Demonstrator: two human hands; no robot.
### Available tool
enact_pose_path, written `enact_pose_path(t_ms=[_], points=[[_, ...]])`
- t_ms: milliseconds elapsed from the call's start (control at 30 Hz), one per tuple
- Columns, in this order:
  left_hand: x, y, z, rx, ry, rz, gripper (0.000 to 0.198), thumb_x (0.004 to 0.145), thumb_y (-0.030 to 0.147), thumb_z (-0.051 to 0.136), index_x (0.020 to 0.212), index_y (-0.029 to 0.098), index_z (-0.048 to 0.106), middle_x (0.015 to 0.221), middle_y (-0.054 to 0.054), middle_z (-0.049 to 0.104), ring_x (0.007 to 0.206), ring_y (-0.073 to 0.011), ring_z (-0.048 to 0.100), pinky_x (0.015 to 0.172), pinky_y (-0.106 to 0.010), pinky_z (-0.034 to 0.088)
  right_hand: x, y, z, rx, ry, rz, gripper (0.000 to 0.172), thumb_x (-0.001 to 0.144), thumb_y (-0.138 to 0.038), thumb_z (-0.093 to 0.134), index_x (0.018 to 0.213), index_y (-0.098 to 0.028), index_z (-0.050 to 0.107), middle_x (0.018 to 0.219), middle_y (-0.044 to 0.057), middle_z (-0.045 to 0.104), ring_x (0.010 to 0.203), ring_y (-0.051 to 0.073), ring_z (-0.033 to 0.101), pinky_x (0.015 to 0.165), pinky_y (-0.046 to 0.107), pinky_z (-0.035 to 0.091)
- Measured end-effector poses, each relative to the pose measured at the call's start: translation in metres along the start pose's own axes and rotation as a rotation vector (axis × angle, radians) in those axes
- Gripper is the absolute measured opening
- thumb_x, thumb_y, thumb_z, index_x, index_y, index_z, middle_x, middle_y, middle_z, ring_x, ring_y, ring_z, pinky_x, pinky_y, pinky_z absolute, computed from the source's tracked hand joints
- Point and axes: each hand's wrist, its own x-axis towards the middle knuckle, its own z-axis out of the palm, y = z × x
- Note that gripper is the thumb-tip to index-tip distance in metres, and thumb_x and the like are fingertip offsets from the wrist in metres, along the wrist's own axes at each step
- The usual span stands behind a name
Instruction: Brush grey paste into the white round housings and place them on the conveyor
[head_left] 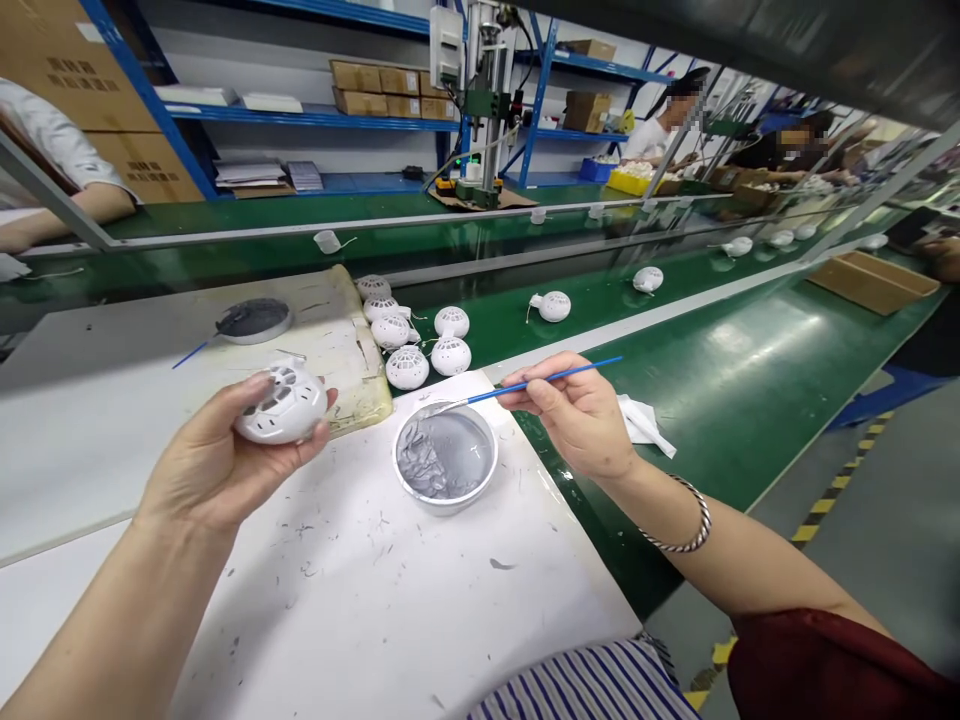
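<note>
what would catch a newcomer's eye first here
The white ball in the left hand stands out at the front. The right hand holds a blue brush reaching to a bowl of grey paste at centre. Beyond them, more white balls sit on the green conveyor.

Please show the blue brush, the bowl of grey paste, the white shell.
blue brush (581, 370), head view, blue handle
bowl of grey paste (444, 506), head view, front rim
white shell (304, 405), head view, upper surface
</note>
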Motion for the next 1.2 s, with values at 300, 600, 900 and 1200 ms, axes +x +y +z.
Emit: enact_pose_path(t_ms=[300, 600, 900, 1200], points=[[-0.019, -0.005, 0.005, 0.019, 0.035, -0.046, 0.029, 0.082, 0.044, 0.059, 0.100, 0.022, 0.064, 0.110, -0.012, 0.066, 0.081, -0.0336, 0.068, 0.051, -0.041, 0.055, 0.012, -0.008, 0.008, 0.127, 0.103, 0.069, 0.012, 0.083, -0.026, 0.069, 0.085, -0.019, 0.060, 0.089, -0.002, 0.073, 0.079, 0.008, 0.072, 0.078, 0.020, 0.061], [-0.041, -0.013, 0.012, -0.052, -0.053, -0.178, 0.020, 0.084, 0.038, 0.060, 0.092, 0.021, 0.067, 0.105, -0.009, 0.069, 0.080, -0.0319, 0.068, 0.051, -0.044, 0.055, 0.035, -0.023, 0.033, 0.154, 0.034, 0.018, 0.012, 0.083, -0.026, 0.069, 0.085, -0.021, 0.059, 0.089, -0.005, 0.073, 0.079, 0.007, 0.071, 0.078, 0.019, 0.060], [-0.052, -0.017, 0.019, -0.037, -0.109, -0.221, 0.026, 0.086, 0.038, 0.057, 0.103, 0.021, 0.068, 0.105, -0.010, 0.068, 0.078, -0.0296, 0.068, 0.050, -0.039, 0.055, 0.043, -0.031, 0.064, 0.054, -0.087, -0.035, 0.012, 0.087, -0.030, 0.064, 0.088, -0.022, 0.056, 0.093, -0.005, 0.071, 0.081, 0.007, 0.071, 0.079, 0.022, 0.061], [-0.053, -0.019, 0.021, -0.062, -0.122, -0.214, 0.027, 0.082, 0.039, 0.062, 0.095, 0.017, 0.067, 0.105, -0.013, 0.067, 0.076, -0.0296, 0.067, 0.048, -0.039, 0.055, 0.020, -0.021, 0.067, -0.086, -0.163, -0.063, 0.002, 0.088, -0.018, 0.061, 0.089, -0.019, 0.060, 0.090, 0.000, 0.071, 0.080, 0.011, 0.072, 0.084, 0.027, 0.062]])
